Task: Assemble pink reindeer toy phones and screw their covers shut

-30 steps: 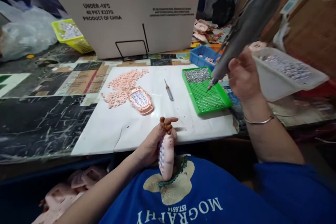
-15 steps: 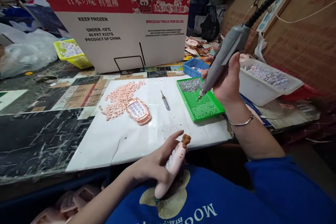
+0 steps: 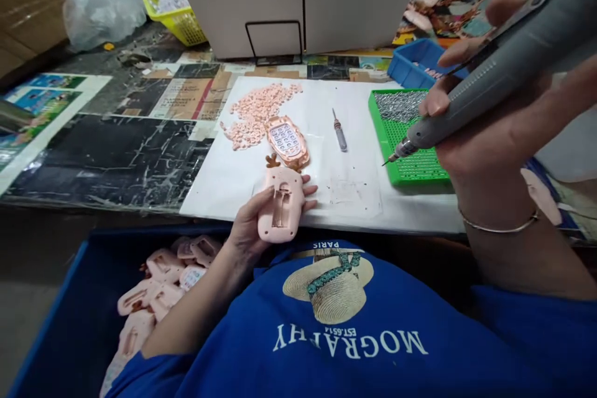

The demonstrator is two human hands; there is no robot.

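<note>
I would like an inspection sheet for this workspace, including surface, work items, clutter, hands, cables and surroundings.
Surface: white board on a partly marble-patterned table.
Job's things: antlered pink casing, battery compartment uncovered; electric screwdriver; green tray with silvery screws.
Clutter: pile of small pink parts, second casing with keypad, slim screwdriver.
Grippers: left hand holds the antlered pink casing; right hand grips the electric screwdriver.
Cables: nothing seen.
Surroundings: white carton, yellow basket, blue bin of pink casings.

Electric screwdriver (image 3: 504, 84): matt grey plastic with bare-metal nose (image 3: 407, 147). Toy phone casing (image 3: 281, 208): smooth pink plastic. Screw tray (image 3: 417, 166): green plastic. Screws (image 3: 396, 106): shiny metal. Bracelet (image 3: 501, 229): polished metal. T-shirt (image 3: 392, 301): matt cloth.
</note>
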